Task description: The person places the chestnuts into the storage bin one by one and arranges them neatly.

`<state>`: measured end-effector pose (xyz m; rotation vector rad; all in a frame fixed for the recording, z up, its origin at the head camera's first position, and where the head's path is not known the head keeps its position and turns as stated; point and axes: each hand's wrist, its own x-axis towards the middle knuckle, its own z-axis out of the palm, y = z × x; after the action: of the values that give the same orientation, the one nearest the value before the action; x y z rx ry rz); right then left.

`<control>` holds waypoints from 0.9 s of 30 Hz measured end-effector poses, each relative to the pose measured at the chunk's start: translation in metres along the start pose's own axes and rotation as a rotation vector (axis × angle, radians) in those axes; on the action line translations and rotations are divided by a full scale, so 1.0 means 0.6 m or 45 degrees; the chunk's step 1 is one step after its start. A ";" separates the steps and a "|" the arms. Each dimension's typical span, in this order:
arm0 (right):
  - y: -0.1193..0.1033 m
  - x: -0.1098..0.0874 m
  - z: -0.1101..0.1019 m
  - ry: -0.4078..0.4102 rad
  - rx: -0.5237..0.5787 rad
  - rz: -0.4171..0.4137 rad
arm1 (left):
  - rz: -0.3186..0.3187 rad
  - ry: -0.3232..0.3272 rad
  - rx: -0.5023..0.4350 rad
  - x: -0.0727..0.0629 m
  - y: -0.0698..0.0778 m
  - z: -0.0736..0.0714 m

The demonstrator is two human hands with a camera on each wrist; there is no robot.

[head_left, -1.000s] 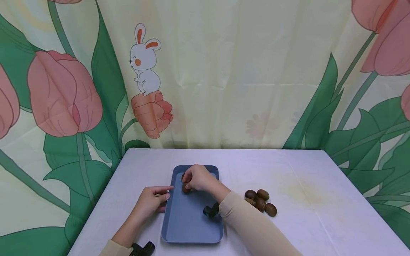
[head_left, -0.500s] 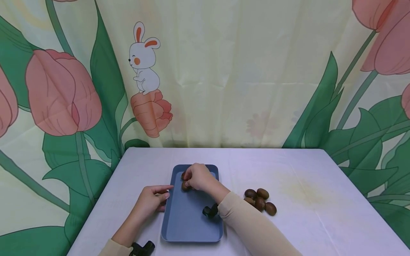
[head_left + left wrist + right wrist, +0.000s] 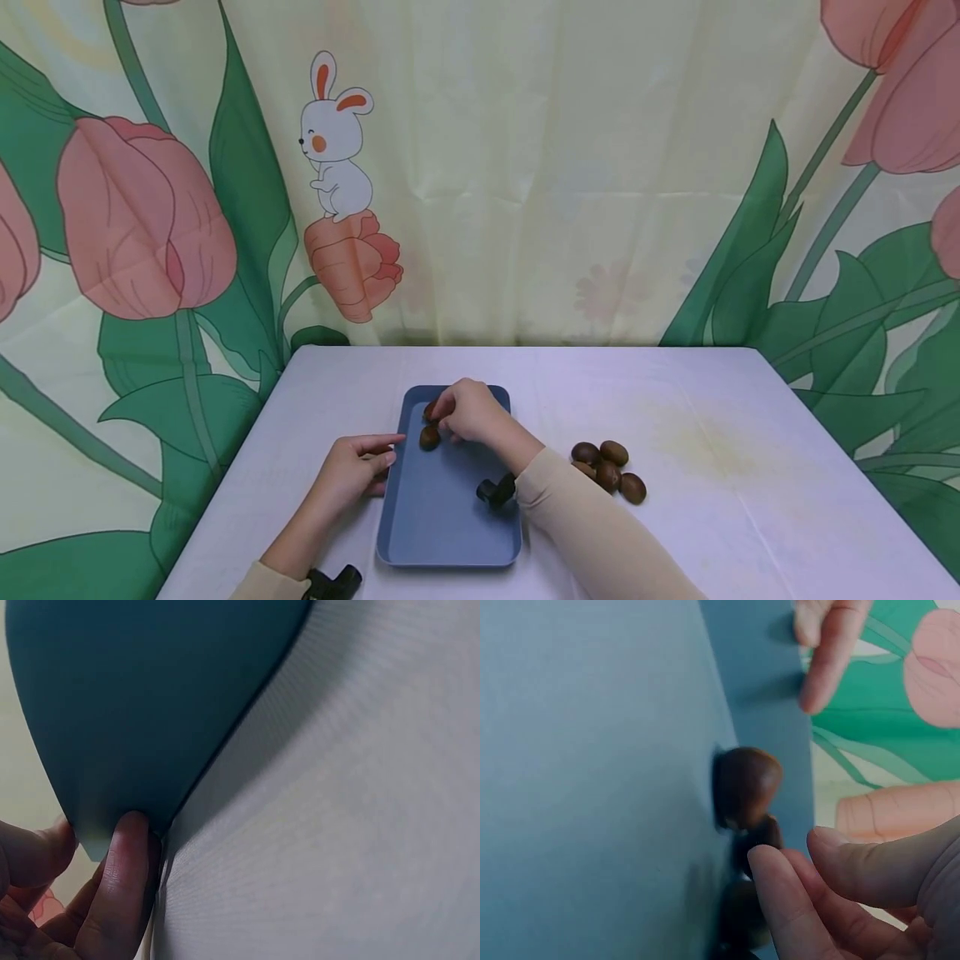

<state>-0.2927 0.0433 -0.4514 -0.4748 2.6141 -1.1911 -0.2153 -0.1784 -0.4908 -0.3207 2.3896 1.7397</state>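
Note:
A blue-grey tray [image 3: 450,525] lies on the table, and several brown chestnuts stand in a line along its left wall. The nearest chestnut [image 3: 429,437] sits apart from my right hand [image 3: 474,412], whose bent fingers hover beside the line and partly cover a farther chestnut [image 3: 431,410]. In the right wrist view, a gap shows between thumb and forefinger, with a chestnut [image 3: 748,787] sitting against the wall beyond. My left hand [image 3: 356,467] rests at the tray's left edge, its fingers extended; in the left wrist view a finger [image 3: 124,870] touches the tray's outer side.
To the tray's right, a group of several chestnuts [image 3: 609,477] lies on the white tablecloth [image 3: 720,517], partly near my right sleeve [image 3: 585,525]. Behind the table hangs a curtain [image 3: 517,167] printed with tulips and a rabbit. Black wrist devices sit on both wrists.
My right hand has let go of the nearest chestnut and shifted slightly right and up, leaving it in view on the tray. The left hand has stayed at the tray's edge.

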 end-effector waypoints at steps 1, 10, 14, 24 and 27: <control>0.001 -0.001 -0.005 0.000 0.015 0.004 | -0.004 0.002 -0.001 0.000 0.000 0.000; 0.014 -0.018 -0.054 -0.020 0.217 0.046 | 0.008 -0.002 0.017 -0.003 0.003 0.000; 0.023 -0.030 -0.074 -0.011 0.249 0.054 | 0.018 -0.004 0.026 -0.005 0.003 0.001; 0.042 -0.060 -0.111 0.027 0.338 0.084 | 0.009 0.000 0.023 -0.003 0.003 0.002; 0.048 -0.069 -0.121 0.048 0.366 0.098 | 0.009 -0.004 0.033 -0.003 0.005 0.002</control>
<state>-0.2845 0.1271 -0.4237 -0.2945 2.4101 -1.5301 -0.2140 -0.1763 -0.4881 -0.3063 2.4119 1.7094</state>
